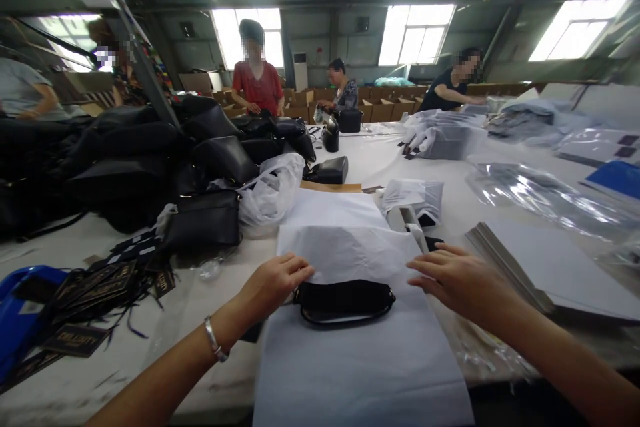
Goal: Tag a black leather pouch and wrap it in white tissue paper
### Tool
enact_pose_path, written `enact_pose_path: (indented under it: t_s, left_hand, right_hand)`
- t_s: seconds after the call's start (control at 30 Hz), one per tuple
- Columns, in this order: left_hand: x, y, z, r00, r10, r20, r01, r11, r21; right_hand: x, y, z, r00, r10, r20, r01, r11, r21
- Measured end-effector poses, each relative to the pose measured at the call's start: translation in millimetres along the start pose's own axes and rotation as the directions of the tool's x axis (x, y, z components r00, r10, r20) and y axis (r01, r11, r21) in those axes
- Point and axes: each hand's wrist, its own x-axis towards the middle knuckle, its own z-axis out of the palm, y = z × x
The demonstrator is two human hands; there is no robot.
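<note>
A black handbag [345,298] with a thin strap lies on a sheet of white wrapping paper [360,367] in front of me. The paper's far part [350,250] is folded over the bag's upper side, so only a dark strip and the strap show. My left hand [280,280], with a silver bracelet at the wrist, pinches the left edge of this fold. At the right edge, the thumb and forefinger of my right hand [460,280] close on the paper, the other fingers loosely spread.
Black bags [125,173] are heaped at left, with black hang tags [85,307] and a blue tray [30,307] nearer. A cardboard stack [560,267] and clear plastic bags [545,193] lie right. A tape dispenser [406,221] stands beyond the paper. Several people work across the table.
</note>
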Motion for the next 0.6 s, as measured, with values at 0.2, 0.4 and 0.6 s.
enact_pose_path:
  t_s: [0.2, 0.4, 0.6]
  left_hand:
    - [-6, 4, 15.4, 0.999, 0.032, 0.031, -0.032, 0.999, -0.011]
    - [-26, 8, 12.2, 1.0, -0.014, 0.003, 0.015, 0.997, -0.074]
    - [17, 30, 4.7, 0.984, -0.152, -0.093, 0.142, 0.985, -0.099]
  right_hand:
    - [30, -47, 33, 0.992, -0.085, 0.092, 0.071, 0.988, 0.14]
    - [15, -63, 85, 0.963, -0.084, 0.257, 0.023, 0.973, 0.231]
    - [3, -64, 94, 0.971, -0.087, 0.225, 0.03, 0.969, 0.246]
